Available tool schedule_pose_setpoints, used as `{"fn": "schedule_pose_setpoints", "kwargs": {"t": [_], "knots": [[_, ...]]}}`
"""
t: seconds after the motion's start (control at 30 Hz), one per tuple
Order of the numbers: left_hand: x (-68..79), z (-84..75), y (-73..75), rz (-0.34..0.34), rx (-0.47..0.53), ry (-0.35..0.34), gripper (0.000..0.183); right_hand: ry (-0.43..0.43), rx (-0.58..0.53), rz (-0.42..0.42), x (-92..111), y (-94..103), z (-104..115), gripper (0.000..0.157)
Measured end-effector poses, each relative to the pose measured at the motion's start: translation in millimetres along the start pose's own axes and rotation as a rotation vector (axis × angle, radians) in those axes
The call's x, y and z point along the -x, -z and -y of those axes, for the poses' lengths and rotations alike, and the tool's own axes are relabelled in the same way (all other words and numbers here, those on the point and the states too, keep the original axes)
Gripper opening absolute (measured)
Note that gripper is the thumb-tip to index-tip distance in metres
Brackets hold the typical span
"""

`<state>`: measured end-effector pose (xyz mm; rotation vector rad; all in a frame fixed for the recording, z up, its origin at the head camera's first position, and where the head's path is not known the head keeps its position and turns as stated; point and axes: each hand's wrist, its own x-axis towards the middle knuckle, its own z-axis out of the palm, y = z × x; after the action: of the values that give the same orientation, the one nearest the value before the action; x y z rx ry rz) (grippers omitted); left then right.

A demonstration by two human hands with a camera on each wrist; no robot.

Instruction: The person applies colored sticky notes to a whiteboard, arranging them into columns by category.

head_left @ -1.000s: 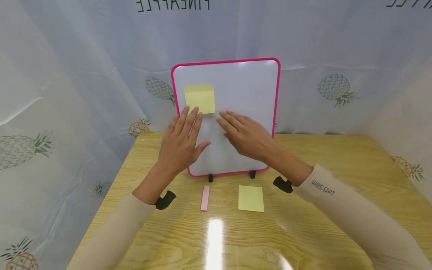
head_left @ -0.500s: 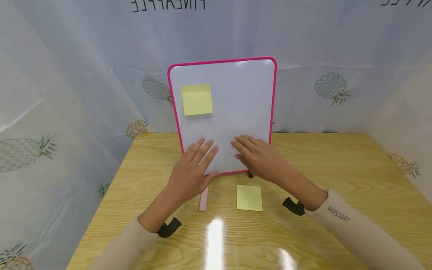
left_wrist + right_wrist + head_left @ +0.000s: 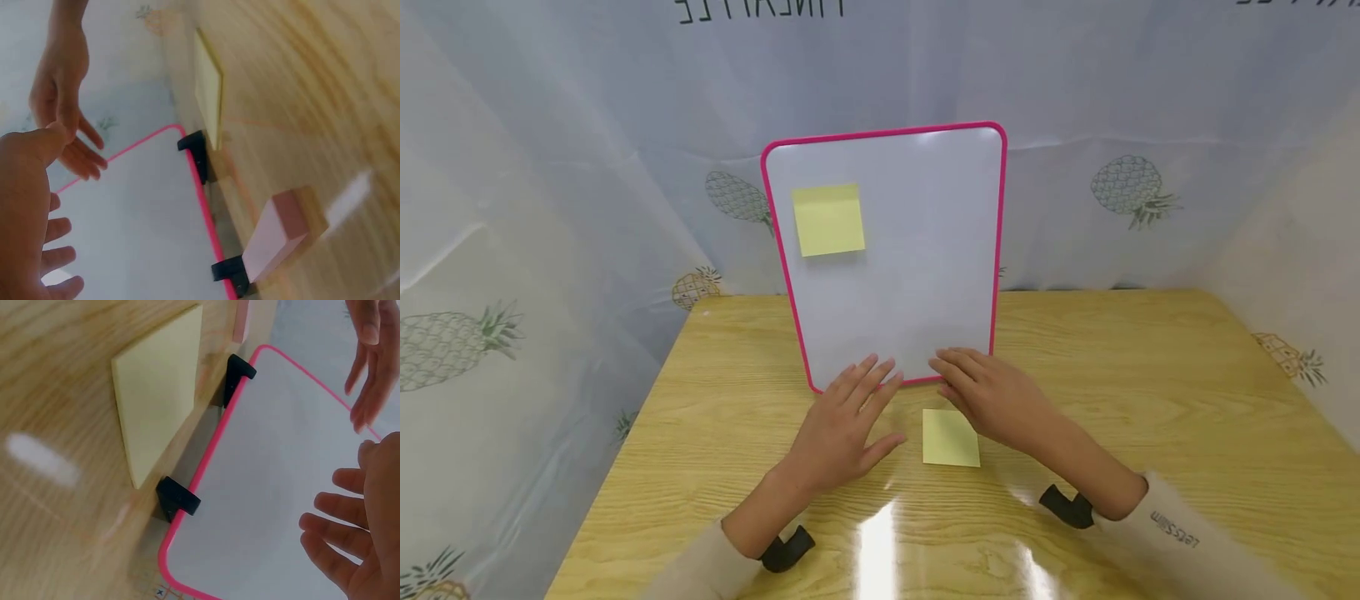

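Sleeves of beige cloth (image 3: 1198, 537) reach forward over the wood-grain table (image 3: 1150, 375), with a black fitting (image 3: 1067, 507) at each wrist. Left hand (image 3: 846, 433) hovers with fingers straight and spread, gripping nothing; right hand (image 3: 996, 398) hovers opposite, fingers relaxed, likewise holding nothing. Between them, nearer the right, a square yellow pad (image 3: 946, 442) lies flat on the table. A narrow pink pad (image 3: 272, 237), hidden from the head view, lies by one of two black feet (image 3: 195, 155) under the pink-framed whiteboard (image 3: 917, 283). That board stands upright, a yellow sticky note (image 3: 829, 221) on its upper left. Behind hangs a pineapple-printed curtain (image 3: 880, 67).
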<state>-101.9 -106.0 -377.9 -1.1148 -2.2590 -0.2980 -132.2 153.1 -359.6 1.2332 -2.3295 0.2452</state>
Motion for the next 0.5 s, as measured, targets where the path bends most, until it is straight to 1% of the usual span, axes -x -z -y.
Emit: {"fn": "schedule_pose_setpoints", "kwargs": {"t": [0.13, 0.27, 0.4, 0.5], "knots": [[5.9, -6.6, -6.6, 0.006, 0.036, 0.009, 0.063, -0.051, -0.085, 0.025, 14, -5.0, 6, 0.041], [10.8, -14.9, -13.8, -0.002, 0.087, 0.013, 0.063, -0.112, -0.197, 0.025, 27, -8.9, 11, 0.039], [14.8, -23.8, -21.6, -0.015, 0.128, 0.013, 0.066, -0.149, -0.253, 0.03, 40, -14.5, 16, 0.04], [18.7, -30.1, -26.7, -0.013, 0.155, 0.021, 0.064, -0.176, -0.276, 0.06, 47, -17.5, 18, 0.042]]}}
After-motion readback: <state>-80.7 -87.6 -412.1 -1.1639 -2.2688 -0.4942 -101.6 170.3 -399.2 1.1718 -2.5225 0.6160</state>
